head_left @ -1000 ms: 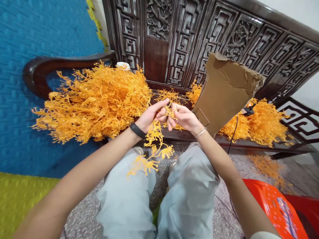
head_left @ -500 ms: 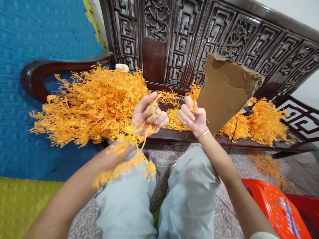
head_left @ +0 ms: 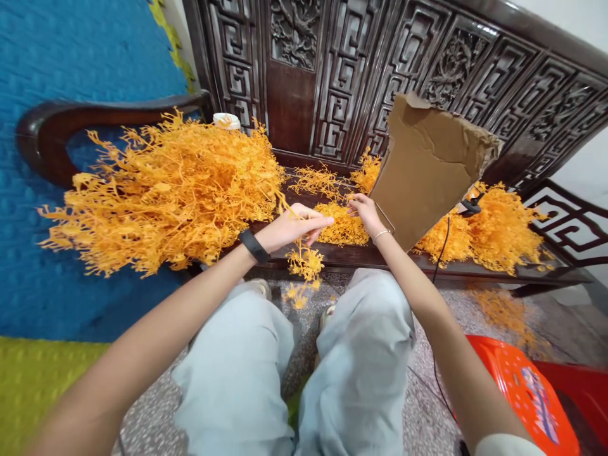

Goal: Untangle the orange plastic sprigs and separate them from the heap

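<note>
My left hand (head_left: 303, 223) is closed around an orange plastic sprig (head_left: 306, 261), whose branching tips dangle below the palm, over the bench's front edge. A stem of it also shows above the knuckles. To the right, my right hand (head_left: 365, 214) has its fingers drawn together above a low heap of small orange pieces (head_left: 342, 229); what its fingertips pinch, if anything, is too small to make out. A large pile of orange sprigs (head_left: 190, 190) lies left of my left hand. A cardboard sheet (head_left: 427, 177) leans just beyond my right hand.
The dark wooden bench (head_left: 280, 259) has a carved back (head_left: 292, 104). More orange sprigs (head_left: 508, 228) lie at its right end, near a black clip (head_left: 471, 206) with a cable. A white cup (head_left: 227, 121) stands behind the left pile. A red stool (head_left: 522, 386) is at lower right.
My left hand has turned palm-down and moved slightly right, the sprig now hanging under it. My right hand has opened out from a fist into a pinch above the small heap.
</note>
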Demonstrator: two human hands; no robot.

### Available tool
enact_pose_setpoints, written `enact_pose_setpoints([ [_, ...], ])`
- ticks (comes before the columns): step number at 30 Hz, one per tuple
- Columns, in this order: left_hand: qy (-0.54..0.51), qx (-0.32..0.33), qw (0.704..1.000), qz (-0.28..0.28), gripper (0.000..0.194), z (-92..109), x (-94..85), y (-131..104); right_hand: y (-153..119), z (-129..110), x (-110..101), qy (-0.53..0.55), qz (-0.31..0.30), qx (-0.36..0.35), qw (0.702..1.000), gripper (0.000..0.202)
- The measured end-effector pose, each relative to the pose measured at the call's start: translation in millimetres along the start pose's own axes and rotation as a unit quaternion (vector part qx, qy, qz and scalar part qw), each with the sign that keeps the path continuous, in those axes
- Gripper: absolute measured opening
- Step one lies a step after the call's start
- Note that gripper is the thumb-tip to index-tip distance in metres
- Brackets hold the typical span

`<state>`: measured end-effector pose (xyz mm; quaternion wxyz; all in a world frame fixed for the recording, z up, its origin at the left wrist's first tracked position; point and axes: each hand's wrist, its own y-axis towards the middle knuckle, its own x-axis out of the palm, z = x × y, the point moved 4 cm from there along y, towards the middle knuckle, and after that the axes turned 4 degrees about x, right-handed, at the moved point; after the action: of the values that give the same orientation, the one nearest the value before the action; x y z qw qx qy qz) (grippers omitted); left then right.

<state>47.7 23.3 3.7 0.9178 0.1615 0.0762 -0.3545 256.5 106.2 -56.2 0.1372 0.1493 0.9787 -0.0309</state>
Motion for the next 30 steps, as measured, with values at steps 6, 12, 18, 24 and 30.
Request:
enact_pose_setpoints([
  [6,0.068,-0.044,0.994,0.072,0.039,-15,-12.7,1,21,31,-20,-0.142,0.103,0.025,0.984,0.026],
  [12,0.056,-0.067,0.988,0.128,0.032,-26,-23.9,-2,17,36,-29,-0.311,0.143,0.014,0.939,0.023],
  [18,0.029,-0.063,0.987,0.143,0.027,-27,-26.7,-2,17,40,-23,-0.387,0.103,0.008,0.916,0.028],
  [24,-0.026,-0.029,0.985,0.168,0.030,-26,-30.1,-2,17,43,-32,-0.390,0.108,0.002,0.914,0.034],
  [30,-0.075,-0.029,0.977,0.199,0.031,-27,-32.5,-2,9,12,-17,-0.344,0.131,-0.087,0.926,0.033],
])
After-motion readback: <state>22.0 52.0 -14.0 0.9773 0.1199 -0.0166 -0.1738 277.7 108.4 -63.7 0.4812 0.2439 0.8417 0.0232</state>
